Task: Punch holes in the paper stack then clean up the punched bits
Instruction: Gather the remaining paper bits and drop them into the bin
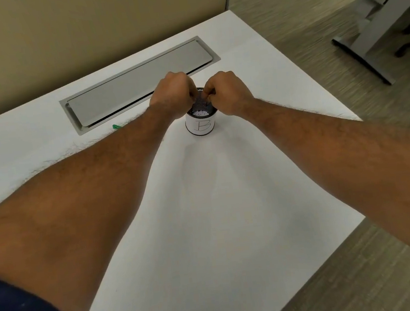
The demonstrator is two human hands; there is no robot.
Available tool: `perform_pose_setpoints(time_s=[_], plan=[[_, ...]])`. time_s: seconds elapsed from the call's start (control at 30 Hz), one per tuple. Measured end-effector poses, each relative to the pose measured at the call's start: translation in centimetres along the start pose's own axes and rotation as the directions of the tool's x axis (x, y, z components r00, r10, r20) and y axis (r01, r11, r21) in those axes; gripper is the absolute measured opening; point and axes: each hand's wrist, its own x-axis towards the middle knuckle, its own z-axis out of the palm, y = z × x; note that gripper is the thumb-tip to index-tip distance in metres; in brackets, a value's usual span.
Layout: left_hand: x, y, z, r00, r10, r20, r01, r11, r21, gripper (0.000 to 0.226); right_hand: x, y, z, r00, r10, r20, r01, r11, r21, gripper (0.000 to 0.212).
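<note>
Hands first, since that's what matters in the head view: left hand [172, 94] and right hand [227, 93] are both curled tight and pinched together right over the mouth of the mesh cup [202, 122], the one with a "B" label. Cup stands upright on the white desk [206, 219], straight ahead, both hands about equally close. Can't tell what the fingertips are pinching, too small. Pale specks inside the cup look like punched bits to me. No paper stack or punch visible. Something small and green [116, 126] lies off to the left, near the grey cable hatch [138, 81].
</note>
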Motion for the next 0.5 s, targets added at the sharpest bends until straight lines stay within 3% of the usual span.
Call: perform_pose_setpoints(time_s=[0.27, 0.4, 0.5], plan=[[0.2, 0.4, 0.3, 0.999, 0.047, 0.010, -0.048, 0.995, 0.082, 0.020, 0.0, 0.2, -0.5, 1.000, -0.015, 0.010, 0.015, 0.999, -0.035, 0.030], [0.2, 0.3, -0.2, 0.994, 0.082, 0.071, -0.092, 0.986, 0.138, 0.038, -0.2, 0.7, -0.4, 1.000, -0.013, 0.025, 0.013, 0.999, -0.032, 0.034], [0.1, 0.0, -0.8, 0.991, 0.091, 0.103, -0.099, 0.992, 0.080, 0.043, -0.4, 0.9, -0.6, 1.000, -0.016, 0.003, 0.016, 1.000, 0.026, 0.031]])
